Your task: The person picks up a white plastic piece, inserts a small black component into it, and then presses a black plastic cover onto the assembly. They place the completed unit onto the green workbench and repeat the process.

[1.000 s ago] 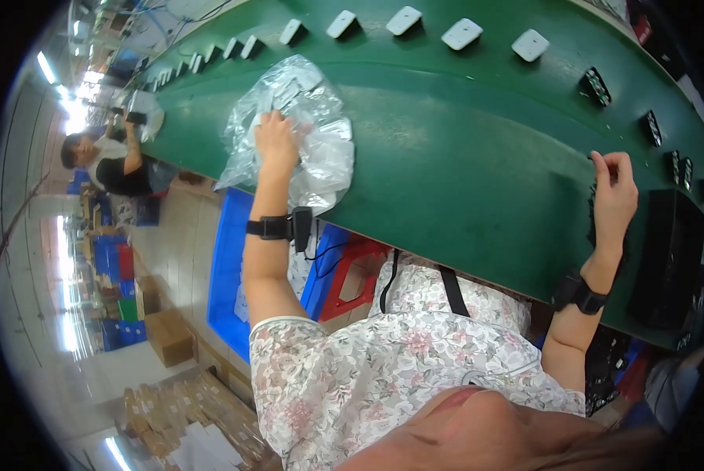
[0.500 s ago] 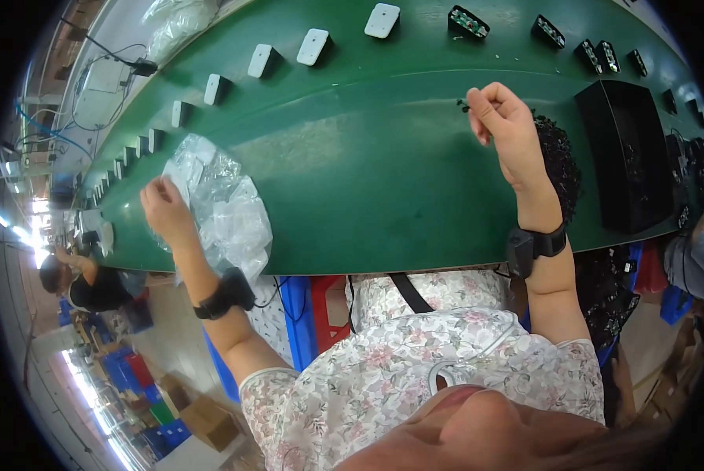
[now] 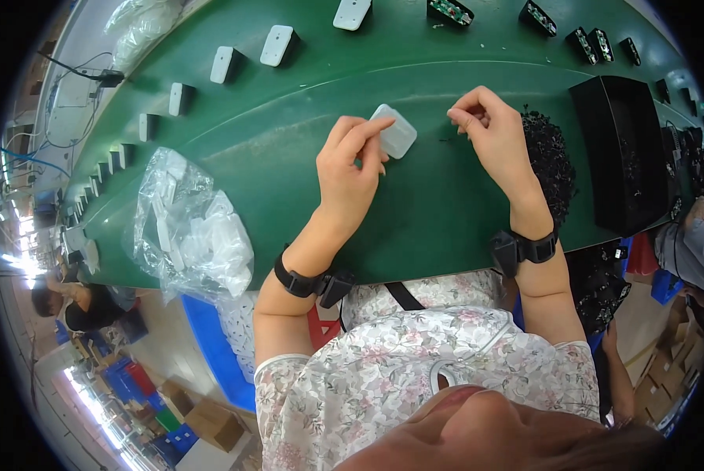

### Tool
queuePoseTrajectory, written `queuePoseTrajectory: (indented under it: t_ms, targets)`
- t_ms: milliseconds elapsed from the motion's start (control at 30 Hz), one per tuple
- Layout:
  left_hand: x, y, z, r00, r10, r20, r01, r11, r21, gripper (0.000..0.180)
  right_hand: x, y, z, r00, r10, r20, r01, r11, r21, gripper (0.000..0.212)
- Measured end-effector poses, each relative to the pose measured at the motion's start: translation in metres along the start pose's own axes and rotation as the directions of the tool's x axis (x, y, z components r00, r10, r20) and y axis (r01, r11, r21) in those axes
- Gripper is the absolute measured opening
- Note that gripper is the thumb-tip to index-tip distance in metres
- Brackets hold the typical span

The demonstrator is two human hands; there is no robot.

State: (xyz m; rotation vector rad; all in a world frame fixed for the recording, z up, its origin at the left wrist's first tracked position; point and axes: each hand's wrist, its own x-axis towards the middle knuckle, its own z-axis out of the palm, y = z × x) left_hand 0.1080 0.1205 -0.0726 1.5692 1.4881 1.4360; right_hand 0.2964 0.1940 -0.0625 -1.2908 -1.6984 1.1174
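Note:
My left hand point(image 3: 344, 173) is closed at the edge of a white rectangular plastic cover point(image 3: 400, 135) with rounded corners. Its index finger stretches across the cover's face, above the middle of the table. To the right, my right hand point(image 3: 489, 140) has its thumb and forefinger pinched together; whatever is between them is too small to make out. A few tiny dark bits point(image 3: 446, 140) show just below those fingertips. Next to my right wrist lies a heap of small black parts point(image 3: 554, 157). A clear plastic bag point(image 3: 191, 228) with white covers inside lies at the left.
White-topped cases point(image 3: 277, 45) stand in a curved row along the far left of the green table point(image 3: 438, 212). Open black cases with green circuit boards point(image 3: 450, 12) continue the row to the right. A black box point(image 3: 594, 149) stands beyond the heap. Other people sit at both sides.
My left hand has moved from the bag to the middle, bringing a white cover. My right hand stays near the heap, turned slightly; the small black bits show less at its fingertips.

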Motion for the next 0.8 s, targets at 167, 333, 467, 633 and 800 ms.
queuePoseTrajectory:
  t_ms: [167,333,467,633,800]
  targets:
    - [-0.009,0.008,0.004,0.997,-0.08,-0.003,0.08,0.996,-0.027,0.02,-0.015,-0.019,0.013,0.981,0.114,0.158,-0.168,0.905,0.39,0.013]
    - [-0.015,0.01,0.01,0.997,0.079,0.003,-0.079,0.995,0.06,0.018,-0.032,-0.025,0.025,0.961,0.104,0.256,-0.222,0.844,0.489,0.011]
    - [-0.017,0.011,0.008,0.994,0.109,0.004,-0.109,0.991,0.078,0.014,-0.037,-0.024,0.029,0.957,0.099,0.271,-0.225,0.847,0.482,0.008]
    - [-0.019,0.013,0.004,0.999,-0.024,0.046,0.027,0.997,-0.067,0.016,-0.037,-0.026,0.024,0.975,-0.145,0.166,0.103,0.966,0.236,0.005]
    - [-0.021,0.016,0.011,0.981,-0.188,0.041,0.188,0.887,-0.423,0.046,-0.038,-0.024,0.023,0.973,-0.196,0.124,0.191,0.98,0.048,0.004]
